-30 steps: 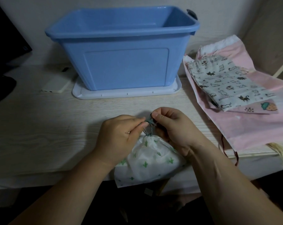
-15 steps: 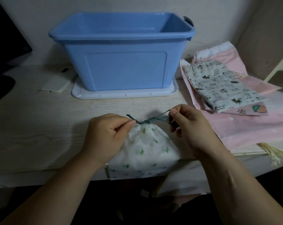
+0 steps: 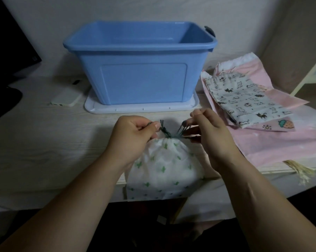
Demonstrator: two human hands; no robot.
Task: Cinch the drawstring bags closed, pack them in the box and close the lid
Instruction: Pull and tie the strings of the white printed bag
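Cords (image 3: pixel 169 134) pinched in my left hand (image 3: pixel 133 137) and right hand (image 3: pixel 210 132) cinch the cactus bag (image 3: pixel 164 166), which overhangs the near table (image 3: pixel 44 142) edge in front of the open box (image 3: pixel 141 82), so an uneven tug could, I judge, drag it off.

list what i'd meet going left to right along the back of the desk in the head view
white phone → blue box → cat-print bag
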